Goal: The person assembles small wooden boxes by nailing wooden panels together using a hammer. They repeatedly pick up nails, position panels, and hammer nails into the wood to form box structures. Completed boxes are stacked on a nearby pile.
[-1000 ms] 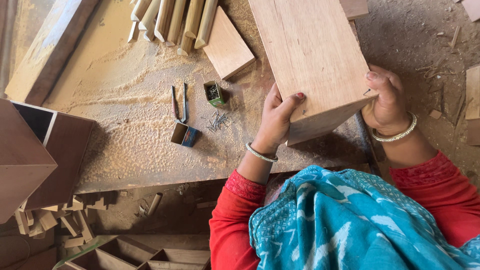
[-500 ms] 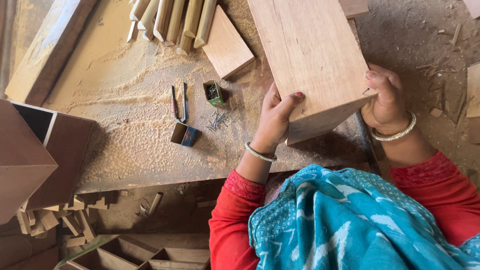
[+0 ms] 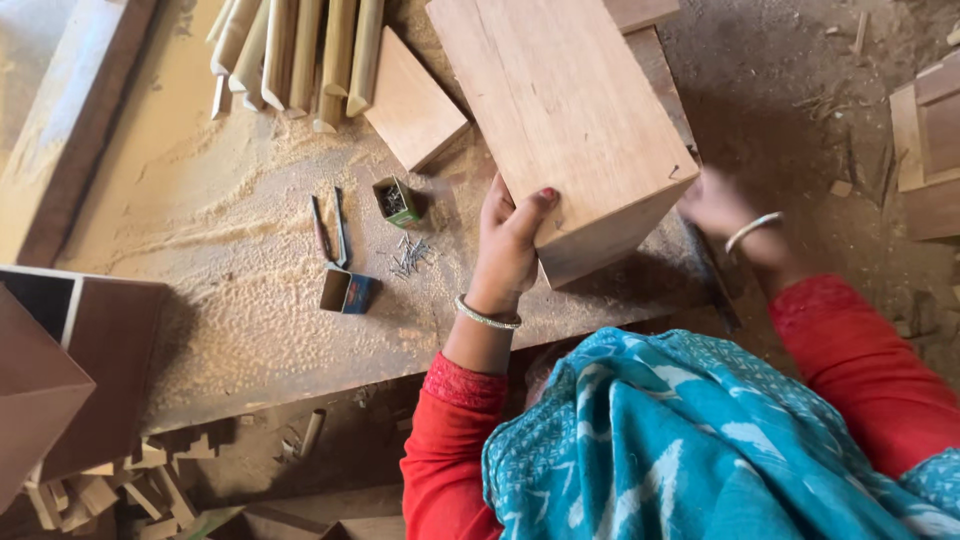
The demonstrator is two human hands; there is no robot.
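Biggest thing here is the table (image 3: 230,300), a long plank buried in sawdust; on it sits the wooden box (image 3: 560,110), tipped on its near edge. The left hand (image 3: 508,245) has its fingers (image 3: 535,205) curled over the box's near corner, thumb on top, so it's got a proper hold; half a second ago both hands were clamped on it, now the right hand (image 3: 715,205) has come off the right corner and is just a blur beside it, so I can't tell how open those fingers are. My guess is the left is steadying the box while the right goes for something. Left of the left fingers: a flat board (image 3: 412,105), then pliers (image 3: 330,230), two little boxes (image 3: 347,291), and a loose pile of nails (image 3: 408,256) closest of all.
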